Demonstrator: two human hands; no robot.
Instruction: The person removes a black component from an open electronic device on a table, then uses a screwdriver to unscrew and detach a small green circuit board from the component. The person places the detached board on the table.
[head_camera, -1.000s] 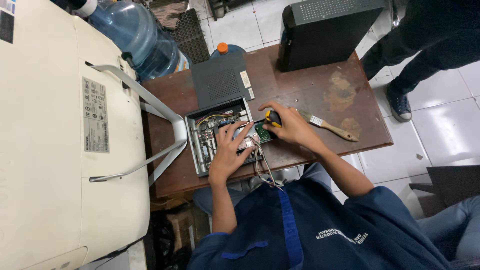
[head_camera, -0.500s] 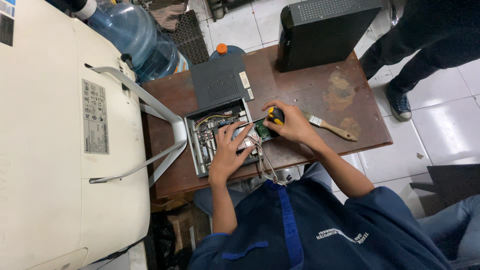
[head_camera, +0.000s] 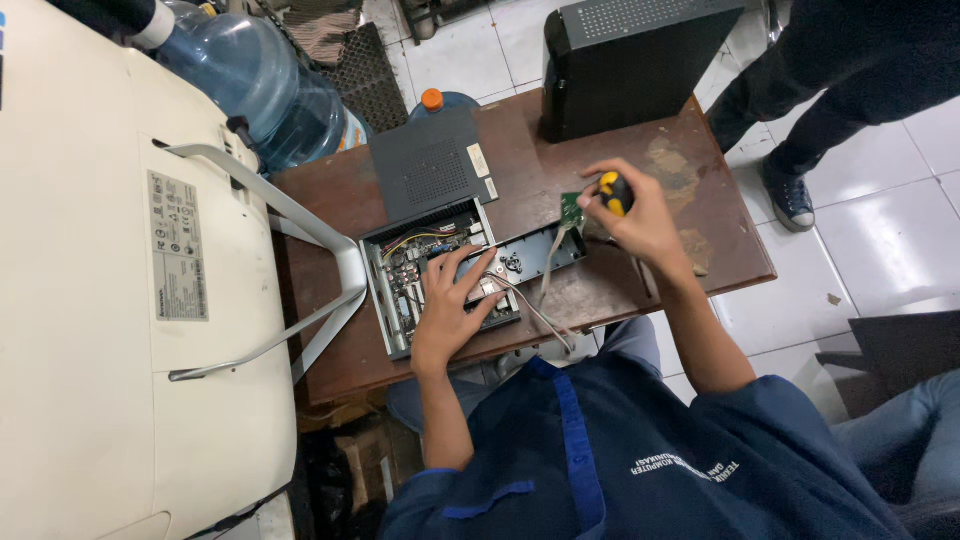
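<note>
Head view: the left hand (head_camera: 450, 310) was spread flat on the opened metal case (head_camera: 425, 275). At two o'clock from it, the right hand (head_camera: 630, 210) was closed around a yellow-handled screwdriver (head_camera: 612, 192) beside a small green circuit board (head_camera: 571, 208). Everything was set on a worn brown table (head_camera: 700, 250) over white floor tiles (head_camera: 880, 230).

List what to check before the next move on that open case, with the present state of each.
1. Left hand steadies the open case: ok, fingers spread on the board inside.
2. Right hand grips the screwdriver: ok, fist closed on its yellow and black handle.
3. Screwdriver tip seated: cannot tell, hidden under the hand.
4. Small green board lies free: cannot tell, the right hand is against it.
5. Loose wires kept clear: not ok, they trail over the table edge.
6. Lid out of the way: ok, set behind the case.
</note>
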